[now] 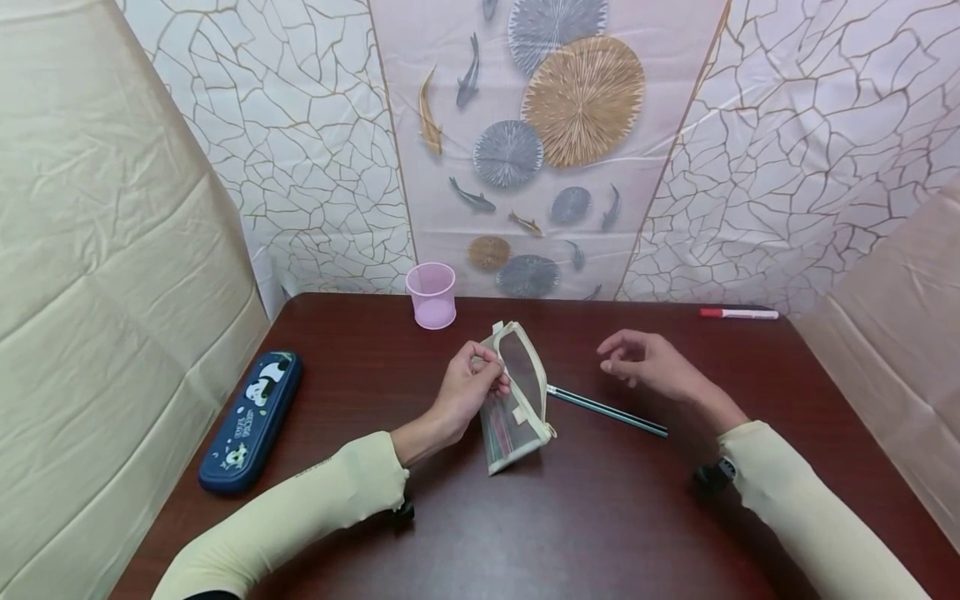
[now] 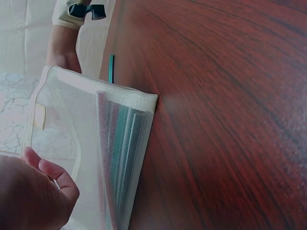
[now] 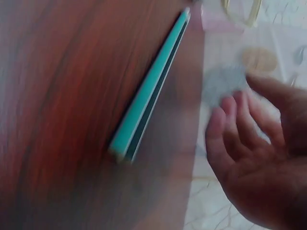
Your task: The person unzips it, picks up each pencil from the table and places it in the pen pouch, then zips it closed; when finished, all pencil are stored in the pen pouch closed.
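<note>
In the head view my left hand (image 1: 465, 390) pinches the upper edge of a mesh zip pouch (image 1: 504, 427), which stands tilted on the table with its mouth unzipped. Through the mesh, several long thin things (image 2: 120, 143), greenish and reddish, show inside in the left wrist view. A teal-and-black striped pencil (image 1: 607, 408) lies on the table, one end close by the pouch's mouth. Above and behind it hovers my right hand (image 1: 654, 364), fingers loosely bent and holding nothing. The right wrist view has the pencil (image 3: 151, 91) beside that hand, slightly blurred.
On the left lies a dark blue pencil case (image 1: 251, 421) with panda pictures. A pink cup (image 1: 432, 300) stands at the table's back edge. The red-capped white marker (image 1: 738, 314) rests at the back right. Patterned cloth (image 1: 300, 125) hangs behind the brown table (image 1: 600, 517).
</note>
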### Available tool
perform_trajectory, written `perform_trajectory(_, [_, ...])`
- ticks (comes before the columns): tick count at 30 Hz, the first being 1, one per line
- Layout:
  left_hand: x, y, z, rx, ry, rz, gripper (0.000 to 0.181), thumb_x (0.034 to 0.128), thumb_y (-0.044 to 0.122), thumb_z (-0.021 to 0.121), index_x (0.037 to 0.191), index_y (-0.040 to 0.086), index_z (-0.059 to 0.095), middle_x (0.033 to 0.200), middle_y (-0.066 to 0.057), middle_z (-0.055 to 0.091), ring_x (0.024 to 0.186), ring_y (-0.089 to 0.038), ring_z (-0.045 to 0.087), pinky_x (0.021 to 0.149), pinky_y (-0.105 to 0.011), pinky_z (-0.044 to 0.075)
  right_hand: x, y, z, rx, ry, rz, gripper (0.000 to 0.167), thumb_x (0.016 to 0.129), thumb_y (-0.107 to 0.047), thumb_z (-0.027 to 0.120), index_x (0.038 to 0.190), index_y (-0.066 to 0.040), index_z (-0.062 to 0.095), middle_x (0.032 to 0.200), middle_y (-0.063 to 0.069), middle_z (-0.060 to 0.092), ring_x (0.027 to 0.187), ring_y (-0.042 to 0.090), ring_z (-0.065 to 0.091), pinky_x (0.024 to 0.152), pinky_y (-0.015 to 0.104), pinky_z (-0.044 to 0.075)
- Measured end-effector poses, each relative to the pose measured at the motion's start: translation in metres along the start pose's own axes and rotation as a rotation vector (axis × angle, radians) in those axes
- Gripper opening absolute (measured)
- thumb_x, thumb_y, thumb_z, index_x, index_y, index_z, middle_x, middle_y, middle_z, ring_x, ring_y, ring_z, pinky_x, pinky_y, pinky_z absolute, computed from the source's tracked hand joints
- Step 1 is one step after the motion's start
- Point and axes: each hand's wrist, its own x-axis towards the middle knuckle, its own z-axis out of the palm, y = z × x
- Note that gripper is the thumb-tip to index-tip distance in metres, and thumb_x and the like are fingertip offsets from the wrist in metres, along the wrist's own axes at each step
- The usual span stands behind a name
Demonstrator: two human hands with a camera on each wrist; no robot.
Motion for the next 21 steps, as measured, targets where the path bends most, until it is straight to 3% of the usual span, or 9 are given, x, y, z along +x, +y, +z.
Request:
perform_trajectory(4, [0.0,0.0,0.0,-0.001,-0.001,0.003,0.013,0.0965,0.0,0.056,0.108,0.001,0.05,0.073,0.0,0.067,0.065,-0.009,0.066,0.068,-0.023,0.059,0.002,0.013,-0.003,-0.019,-0.188,0.015,0.031,0.097,-0.016,0.076,0.124,-0.002,0.07,0.096,0.017,0.07,0.079,0.023,0.066,0.065,0.038,0.061])
perform_trajectory(8, [-0.002,-0.001,-0.001,0.007,0.002,-0.002,0.012,0.0967,-0.001,0.056,0.107,0.002,0.05,0.072,0.001,0.067,0.064,-0.009,0.066,0.069,-0.025,0.059,0.006,0.023,-0.003,-0.05,-0.301,0.024,0.028,0.097,-0.02,0.077,0.123,-0.008,0.073,0.096,0.013,0.069,0.081,0.018,0.065,0.067,0.035,0.06])
perform_trajectory(15, [-0.002,-0.005,0.0,0.017,-0.003,-0.003,0.012,0.0975,0.0,0.056,0.109,0.0,0.051,0.072,0.002,0.066,0.062,-0.009,0.065,0.068,-0.025,0.058,0.014,0.031,-0.002,-0.052,-0.396,-0.045,0.023,0.095,-0.016,0.079,0.116,-0.009,0.077,0.084,0.013,0.065,0.071,0.014,0.06,0.059,0.03,0.054])
perform_trajectory(21, [-0.004,-0.005,0.001,0.011,-0.004,0.004,0.013,0.0977,0.001,0.056,0.11,-0.001,0.05,0.071,0.002,0.067,0.062,-0.008,0.066,0.067,-0.023,0.058,0.014,0.03,0.001,-0.032,-0.413,-0.064,0.019,0.092,-0.01,0.08,0.111,-0.007,0.077,0.08,0.017,0.064,0.07,0.013,0.058,0.055,0.028,0.051])
